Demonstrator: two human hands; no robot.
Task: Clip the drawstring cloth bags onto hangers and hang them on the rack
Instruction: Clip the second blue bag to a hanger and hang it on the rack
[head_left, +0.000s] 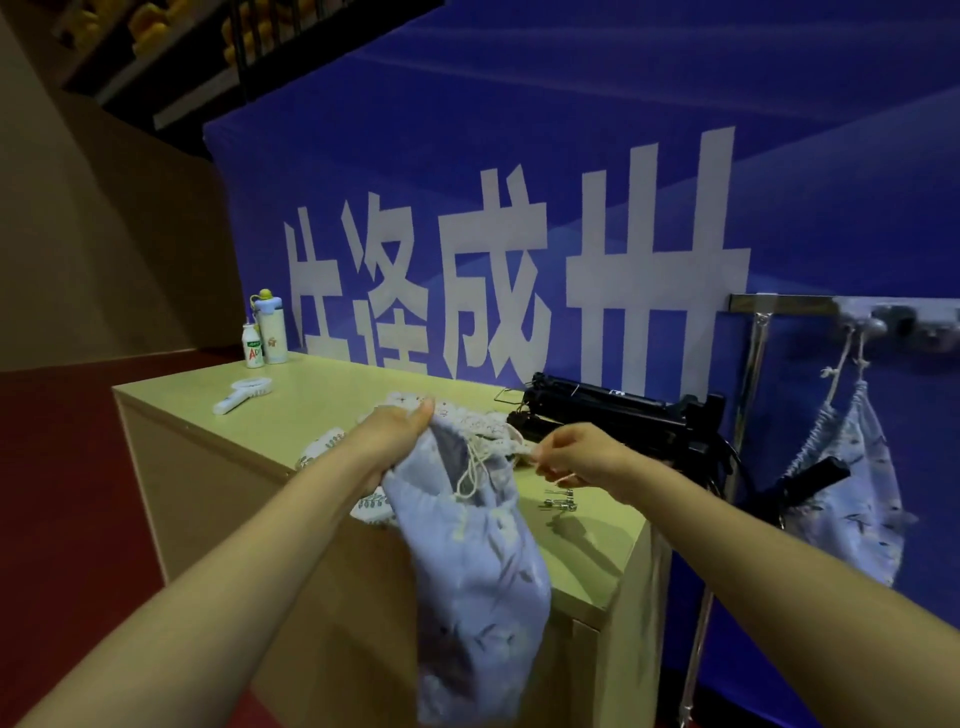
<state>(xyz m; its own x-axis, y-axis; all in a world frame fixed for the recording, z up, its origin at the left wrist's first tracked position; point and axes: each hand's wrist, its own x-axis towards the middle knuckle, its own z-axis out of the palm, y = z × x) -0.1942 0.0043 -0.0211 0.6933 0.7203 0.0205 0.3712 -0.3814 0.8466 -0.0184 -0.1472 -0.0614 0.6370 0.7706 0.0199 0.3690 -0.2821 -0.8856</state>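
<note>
One blue drawstring bag (467, 545) hangs over the pale worktop's (337, 384) near edge (black hangers (613, 410) lie farther back): left hand (395, 431) grips its mouth, right hand (576, 457) pinches its edge; blue banner (519, 104) behind.

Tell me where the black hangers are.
In the head view, the black hangers lie piled on the table, far right end, just beyond the right hand, beside the rack pole.

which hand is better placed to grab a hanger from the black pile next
Probably the right. The right hand sits just beside the black hangers and only pinches the top edge of the blue bag, while the left hand grips it, carrying its weight, farther from the pile.
</note>
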